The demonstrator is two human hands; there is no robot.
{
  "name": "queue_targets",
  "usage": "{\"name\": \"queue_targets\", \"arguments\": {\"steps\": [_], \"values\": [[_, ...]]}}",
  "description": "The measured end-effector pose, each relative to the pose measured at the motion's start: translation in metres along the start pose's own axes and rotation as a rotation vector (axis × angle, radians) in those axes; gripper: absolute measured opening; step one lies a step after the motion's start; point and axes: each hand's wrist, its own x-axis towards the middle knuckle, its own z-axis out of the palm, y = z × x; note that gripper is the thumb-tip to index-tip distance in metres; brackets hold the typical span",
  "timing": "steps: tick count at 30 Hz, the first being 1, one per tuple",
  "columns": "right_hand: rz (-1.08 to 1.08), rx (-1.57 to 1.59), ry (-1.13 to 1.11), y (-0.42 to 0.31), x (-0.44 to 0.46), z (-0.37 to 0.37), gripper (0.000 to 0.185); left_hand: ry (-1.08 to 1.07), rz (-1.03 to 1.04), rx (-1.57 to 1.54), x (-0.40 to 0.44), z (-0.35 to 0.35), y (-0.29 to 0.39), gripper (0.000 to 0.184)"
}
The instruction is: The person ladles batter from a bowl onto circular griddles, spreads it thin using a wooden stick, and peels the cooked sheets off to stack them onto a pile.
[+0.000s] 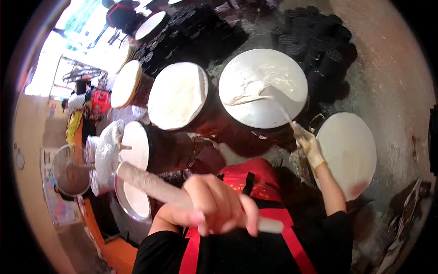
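My left hand (219, 205), in the foreground, is wrapped round a thick pale stick (153, 185) that slants up to the left. Whether a head is fixed to its far end, beside a white plastic-covered bundle (108, 153), I cannot tell. My right hand (308, 142) wears a pale glove and grips a thin, motion-blurred stick-like tool (284, 109). That tool reaches over a round pan (262, 119) with wet white batter (269, 68) smeared over its upper part. Close to my right forearm lies another round white-coated pan (349, 150).
More round pans with white sheets (178, 96) stand to the left. Black honeycomb coal briquettes (315, 43) are stacked at the back right, with more dark stacks (191, 27) at the back. A red apron (253, 178) covers my front. A mesh strainer (70, 176) is at far left.
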Motion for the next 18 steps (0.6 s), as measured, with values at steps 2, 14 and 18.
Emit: {"name": "queue_targets", "arguments": {"steps": [2, 14, 18], "values": [[-0.022, 0.211, 0.225, 0.025, 0.014, 0.021, 0.04, 0.363, -0.007, 0.151, -0.026, -0.004, 0.01, 0.039], [0.07, 0.487, 0.509, 0.117, -0.107, 0.187, 0.034, 1.366, -0.351, 0.938, -0.264, -0.132, 0.076, 0.027], [-0.187, 0.324, 0.368, 0.071, 0.008, 0.322, 0.034, 1.483, -0.435, 0.764, -0.364, -0.135, 0.084, 0.026]]}}
